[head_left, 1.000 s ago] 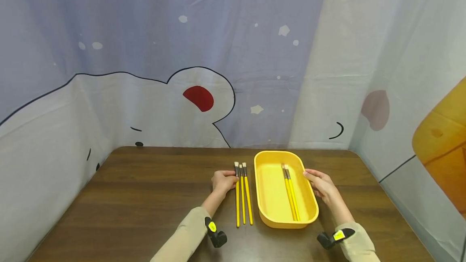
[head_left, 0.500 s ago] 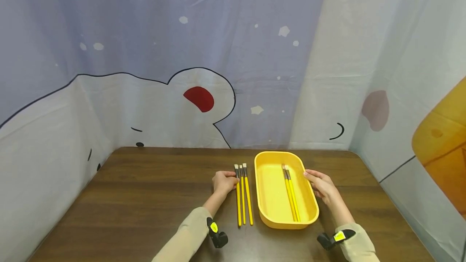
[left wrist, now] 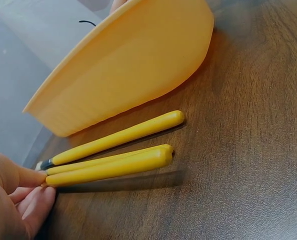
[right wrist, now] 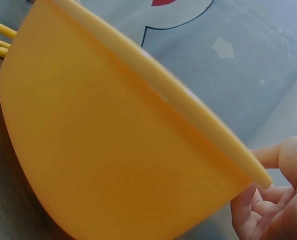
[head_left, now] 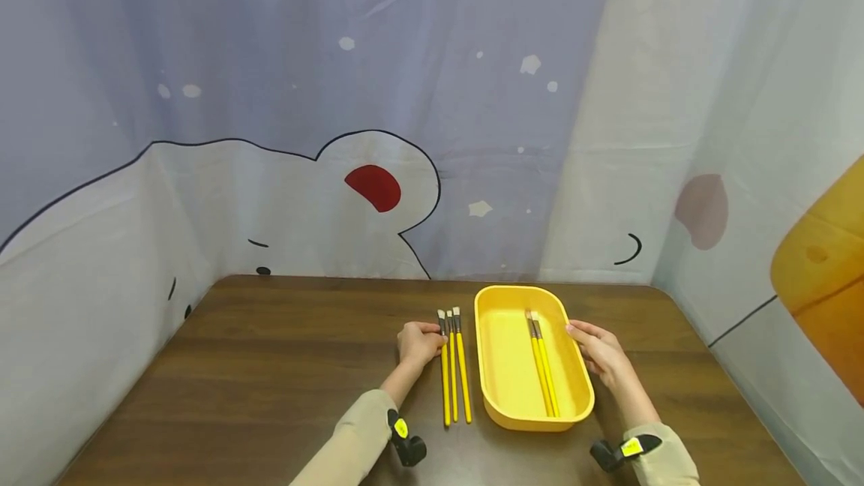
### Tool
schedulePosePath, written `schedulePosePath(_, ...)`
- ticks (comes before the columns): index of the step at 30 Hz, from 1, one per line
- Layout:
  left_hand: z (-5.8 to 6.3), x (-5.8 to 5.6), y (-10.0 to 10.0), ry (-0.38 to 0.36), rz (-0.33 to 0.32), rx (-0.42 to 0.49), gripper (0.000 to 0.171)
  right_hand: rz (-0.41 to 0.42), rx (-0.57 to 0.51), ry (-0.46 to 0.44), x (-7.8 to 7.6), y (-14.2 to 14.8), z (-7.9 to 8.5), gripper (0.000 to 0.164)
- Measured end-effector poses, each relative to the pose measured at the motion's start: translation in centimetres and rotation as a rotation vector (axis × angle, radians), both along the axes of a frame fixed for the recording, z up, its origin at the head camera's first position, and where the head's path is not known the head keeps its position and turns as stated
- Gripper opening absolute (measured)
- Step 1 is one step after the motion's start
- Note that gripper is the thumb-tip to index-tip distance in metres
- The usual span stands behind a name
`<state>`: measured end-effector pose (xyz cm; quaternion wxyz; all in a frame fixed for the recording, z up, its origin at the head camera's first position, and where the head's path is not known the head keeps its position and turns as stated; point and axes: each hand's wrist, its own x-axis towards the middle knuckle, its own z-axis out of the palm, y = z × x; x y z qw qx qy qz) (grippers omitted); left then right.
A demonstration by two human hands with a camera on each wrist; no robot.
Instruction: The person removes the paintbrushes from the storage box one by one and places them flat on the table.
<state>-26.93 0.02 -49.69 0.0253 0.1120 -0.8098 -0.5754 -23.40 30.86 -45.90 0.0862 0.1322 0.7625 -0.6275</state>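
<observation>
A: Anything new?
B: Barely. The near end of the leftmost brush (head_left: 445, 381) sits a touch closer to the middle brush (head_left: 453, 377) than a second ago. Probably just a nudge; can't tell if it's off the worktop (head_left: 304, 366).
A: Hands?
B: Left hand (head_left: 418, 343) pinches that brush near its bristles. Right hand (head_left: 601, 351) pinches the right rim of the yellow tray (head_left: 506, 366); two brushes (head_left: 541, 373) lie inside. Tray's left wall (left wrist: 128, 65) stands between them and the loose ones.
</observation>
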Motion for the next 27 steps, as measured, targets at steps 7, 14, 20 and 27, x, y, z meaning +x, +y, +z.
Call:
schedulePosePath(7,-0.04,0.17,0.1,0.008,0.012,0.019,0.018,-0.007,-0.01,0.004,0.09,-0.1,-0.02,0.059)
schedulePosePath(14,-0.11,0.08,0.19,0.02,0.021,0.007,0.017,0.002,-0.015,0.012,0.09,-0.07,0.05,0.06)
schedulePosePath(20,-0.09,0.2,0.23,0.043,0.021,-0.013,0.016,0.003,-0.007,0.011,0.13,-0.08,0.02,0.06)
schedulePosePath(27,-0.18,0.18,0.3,0.049,0.018,-0.024,0.015,0.0,-0.002,0.006,0.1,-0.09,0.05,0.059)
